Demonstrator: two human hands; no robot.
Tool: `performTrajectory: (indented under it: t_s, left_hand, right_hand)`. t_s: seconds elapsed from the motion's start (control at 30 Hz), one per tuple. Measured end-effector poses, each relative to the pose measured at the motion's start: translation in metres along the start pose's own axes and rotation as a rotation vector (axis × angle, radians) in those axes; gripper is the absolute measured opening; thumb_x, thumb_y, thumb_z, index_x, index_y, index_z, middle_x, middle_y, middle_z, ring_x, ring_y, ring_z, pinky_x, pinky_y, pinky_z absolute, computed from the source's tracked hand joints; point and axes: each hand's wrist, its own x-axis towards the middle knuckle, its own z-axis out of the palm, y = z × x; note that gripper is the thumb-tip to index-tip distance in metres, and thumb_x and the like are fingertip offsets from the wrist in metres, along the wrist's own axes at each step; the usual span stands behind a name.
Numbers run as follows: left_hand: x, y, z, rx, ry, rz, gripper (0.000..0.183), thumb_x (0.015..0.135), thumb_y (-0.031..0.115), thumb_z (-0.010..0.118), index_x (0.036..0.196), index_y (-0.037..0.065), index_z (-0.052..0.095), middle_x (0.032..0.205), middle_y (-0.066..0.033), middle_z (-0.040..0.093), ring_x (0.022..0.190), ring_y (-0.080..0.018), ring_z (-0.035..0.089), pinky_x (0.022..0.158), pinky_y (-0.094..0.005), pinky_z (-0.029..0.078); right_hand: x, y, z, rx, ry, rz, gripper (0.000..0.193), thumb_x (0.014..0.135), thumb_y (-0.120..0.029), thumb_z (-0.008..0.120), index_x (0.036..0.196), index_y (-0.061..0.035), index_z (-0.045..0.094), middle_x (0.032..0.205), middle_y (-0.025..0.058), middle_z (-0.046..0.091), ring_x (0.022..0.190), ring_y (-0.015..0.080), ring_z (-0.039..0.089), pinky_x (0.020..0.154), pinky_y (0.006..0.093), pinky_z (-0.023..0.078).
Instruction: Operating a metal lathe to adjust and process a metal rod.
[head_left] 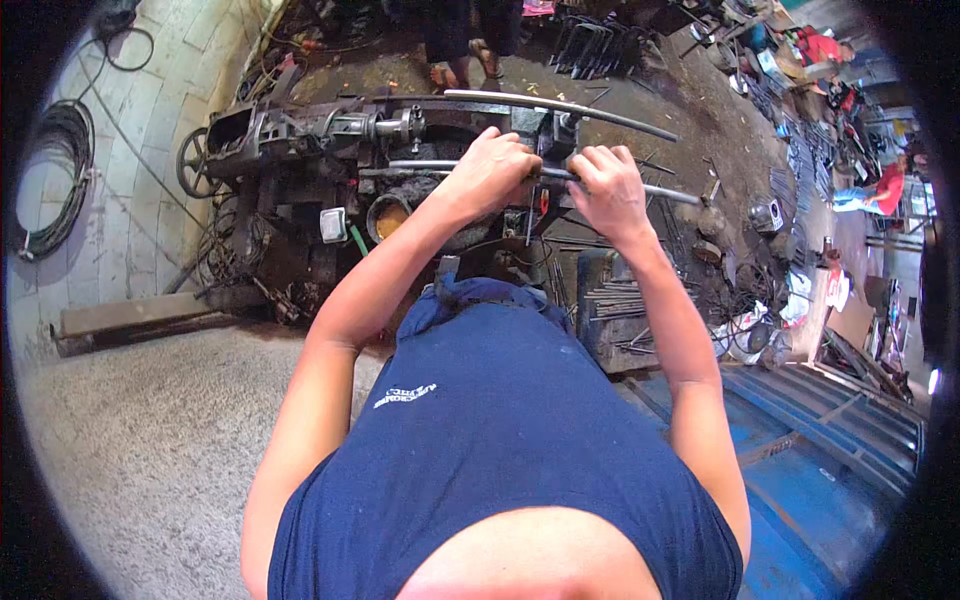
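A long grey metal rod (670, 193) runs crosswise in front of me, over a dark, greasy lathe-like machine (345, 128). The fingers of my left hand (497, 172) are wrapped around it near the middle. A short way to the right, my right hand (610, 188) is closed on the same rod, whose right end sticks out past the knuckles. A second metal rod (560, 106) lies farther off across the machine, just beyond my hands. Below my left wrist is a round container (390, 217) with brownish content. My palms hide parts of the held rod.
A handwheel (193, 163) stands at the machine's left end. Several rods fill a blue bin (600, 345) by my right forearm. A person's bare feet (468, 70) are beyond the machine. Coiled cable (60, 170) hangs on the left wall. Metal parts (795, 170) litter the right floor.
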Motion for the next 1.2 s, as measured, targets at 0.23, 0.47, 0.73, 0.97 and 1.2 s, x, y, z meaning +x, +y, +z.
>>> performTrajectory:
  t_s: [0.23,0.47,0.73,0.97,1.2]
  left_hand:
    - [0.016,-0.01,0.018,0.066,0.111,-0.047,0.017,0.073,0.024,0.07,0.084,0.011,0.07,0.076,-0.0039,0.066,0.076,-0.0212,0.06,0.073,-0.0349,0.042]
    - [0.018,-0.016,0.024,0.079,0.26,-0.209,0.017,0.074,0.024,0.072,0.083,0.01,0.071,0.077,-0.0038,0.068,0.073,-0.0195,0.06,0.072,-0.0342,0.04]
    - [0.026,0.001,0.039,-0.044,0.378,-0.391,0.024,0.072,0.027,0.075,0.088,0.01,0.07,0.082,-0.0054,0.069,0.074,-0.0215,0.061,0.074,-0.0339,0.04]
    - [0.04,-0.02,-0.029,-0.668,0.431,-0.41,0.048,0.084,0.021,0.071,0.122,-0.003,0.056,0.115,-0.0147,0.064,0.102,-0.0181,0.061,0.089,-0.0318,0.049]
    - [0.078,-0.015,-0.103,-1.18,0.415,-0.332,0.024,0.095,0.018,0.056,0.106,-0.003,0.062,0.097,-0.014,0.069,0.086,-0.0181,0.068,0.073,-0.0292,0.057]
  right_hand:
    - [0.001,-0.009,-0.027,-0.027,0.276,-0.035,0.021,0.069,-0.007,0.07,0.089,-0.0054,0.063,0.085,0.0061,0.059,0.083,0.0246,0.057,0.088,0.0403,0.042]
    - [-0.019,-0.005,0.037,0.988,0.441,0.886,0.03,0.081,-0.011,0.071,0.106,0.0045,0.063,0.084,0.005,0.062,0.071,0.0092,0.058,0.063,0.0233,0.048]
    - [0.041,0.006,0.066,1.045,0.614,0.85,0.018,0.087,-0.014,0.067,0.091,0.0035,0.065,0.074,-0.0001,0.063,0.067,0.0067,0.058,0.063,0.0226,0.047]
    - [0.057,0.016,0.041,0.879,0.471,0.538,0.019,0.087,-0.009,0.063,0.098,0.0072,0.063,0.09,0.0129,0.065,0.082,0.017,0.064,0.071,0.0279,0.05]
    - [0.068,0.004,-0.003,0.688,0.249,0.242,0.023,0.082,-0.008,0.066,0.1,0.0053,0.062,0.093,0.0168,0.062,0.088,0.0304,0.062,0.078,0.0359,0.048]
